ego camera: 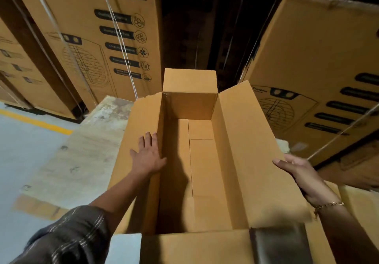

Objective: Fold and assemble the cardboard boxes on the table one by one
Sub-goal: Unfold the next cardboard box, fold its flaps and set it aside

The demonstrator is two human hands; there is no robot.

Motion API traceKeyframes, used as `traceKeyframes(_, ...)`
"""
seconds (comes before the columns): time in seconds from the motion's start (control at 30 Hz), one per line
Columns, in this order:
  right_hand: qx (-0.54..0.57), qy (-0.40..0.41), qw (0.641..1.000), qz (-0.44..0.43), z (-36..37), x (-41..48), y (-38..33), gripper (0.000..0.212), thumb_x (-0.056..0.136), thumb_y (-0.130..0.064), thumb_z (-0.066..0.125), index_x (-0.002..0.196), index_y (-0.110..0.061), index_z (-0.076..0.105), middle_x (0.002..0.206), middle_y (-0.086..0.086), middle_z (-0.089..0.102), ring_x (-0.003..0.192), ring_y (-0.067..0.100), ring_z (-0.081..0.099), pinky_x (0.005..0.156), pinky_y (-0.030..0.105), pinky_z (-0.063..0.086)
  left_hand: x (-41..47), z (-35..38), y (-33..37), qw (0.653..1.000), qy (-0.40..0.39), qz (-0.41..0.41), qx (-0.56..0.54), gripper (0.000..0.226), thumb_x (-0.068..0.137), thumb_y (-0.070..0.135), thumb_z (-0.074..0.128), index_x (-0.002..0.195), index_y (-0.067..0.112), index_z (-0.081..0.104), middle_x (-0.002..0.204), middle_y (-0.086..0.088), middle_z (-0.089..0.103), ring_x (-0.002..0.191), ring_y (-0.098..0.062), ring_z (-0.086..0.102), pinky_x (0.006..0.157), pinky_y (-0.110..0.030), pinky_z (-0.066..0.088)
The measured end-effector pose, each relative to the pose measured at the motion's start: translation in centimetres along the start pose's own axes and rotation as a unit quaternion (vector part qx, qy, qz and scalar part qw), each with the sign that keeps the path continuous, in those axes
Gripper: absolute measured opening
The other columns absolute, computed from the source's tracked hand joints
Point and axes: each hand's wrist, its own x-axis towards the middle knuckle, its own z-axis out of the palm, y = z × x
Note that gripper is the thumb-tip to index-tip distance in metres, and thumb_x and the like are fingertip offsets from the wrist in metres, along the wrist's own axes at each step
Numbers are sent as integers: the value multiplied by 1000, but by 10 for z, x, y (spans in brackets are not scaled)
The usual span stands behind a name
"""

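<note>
Dark striped sleeve (67,237) and gold bracelet (330,204) worn.

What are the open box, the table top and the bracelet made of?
Open box: corrugated cardboard, matte tan, with creased fold lines and raw flap edges. Table top: probably wood or plywood with a worn, stained pale finish; hard to confirm. Bracelet: looks like a gold-toned metal chain with glinting links.

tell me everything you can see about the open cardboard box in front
The open cardboard box is plain tan board, long and rectangular, empty, standing on the worn table. Its bottom flaps are folded shut. The far flap stands upright; the left flap and right flap splay outward. The left hand lies flat on the left flap; the right hand grips the right flap's outer edge.
</note>
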Motion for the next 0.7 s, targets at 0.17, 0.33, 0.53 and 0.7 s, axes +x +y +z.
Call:
traceKeyframes(0.17,57,34,993,-99,19,-45,-30,13,98,-10,59,95,-14,70,92,2,78,75,8,74,60,17,56,-51,7,12,998,-44,27,33,94,96,66,48,163,24,-1,171,-3,-6,157,-30,1,119,-65,20)
traceKeyframes(0.33,142,-2,979,-144,65,-67,-57,13,98,-14,60,104,-11,72,95,10,77,77,19,73,65,28,60,-91,34,-14,981,-121,-84,-127,91,87,68,59,156,21,23,154,-12,38,137,-37,44,108,-54,43)
traceKeyframes(0.53,92,-42,986,-133,118,-60,-42,19,100,-20,59,114,-11,69,103,8,77,98,24,73,82,33,59,-130,59,-36,947,-269,-27,-176,79,87,60,53,146,9,48,152,-16,46,137,-32,48,112,-39,39)
traceKeyframes(0.7,-59,-71,989,-116,179,-44,-24,19,99,-37,59,111,-26,68,101,-8,77,95,15,73,94,47,56,-124,42,-63,919,-229,-31,-320,75,92,70,36,131,12,61,139,-12,60,118,-24,59,101,-37,45)
